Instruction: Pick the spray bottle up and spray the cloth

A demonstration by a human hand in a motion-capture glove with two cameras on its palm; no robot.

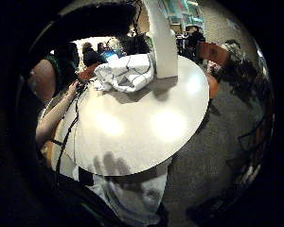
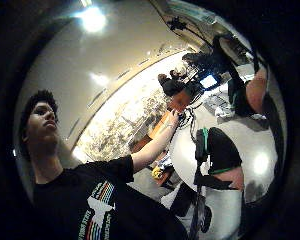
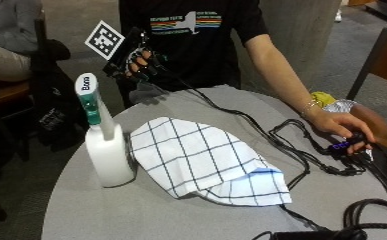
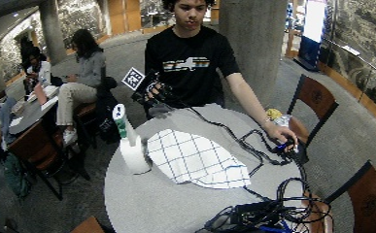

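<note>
A white spray bottle [image 3: 106,150] with a green neck and white trigger head stands upright on the round grey table [image 3: 146,215], at its left side. Right beside it lies a white cloth [image 3: 203,160] with a dark grid pattern, rumpled and spread out. My gloved right hand [image 3: 136,62] hangs in the air above the table's far edge, behind the bottle and apart from it, fingers loosely curled and holding nothing. The little finger side palm view shows the bottle [image 1: 163,47] and the cloth [image 1: 125,71] across the table top.
The person's bare left hand [image 3: 343,127] rests on a small black device at the table's right edge. Black cables [image 3: 293,150] run across the right half of the table. Chairs [image 4: 314,99] stand to the right, a seated person and tables to the left.
</note>
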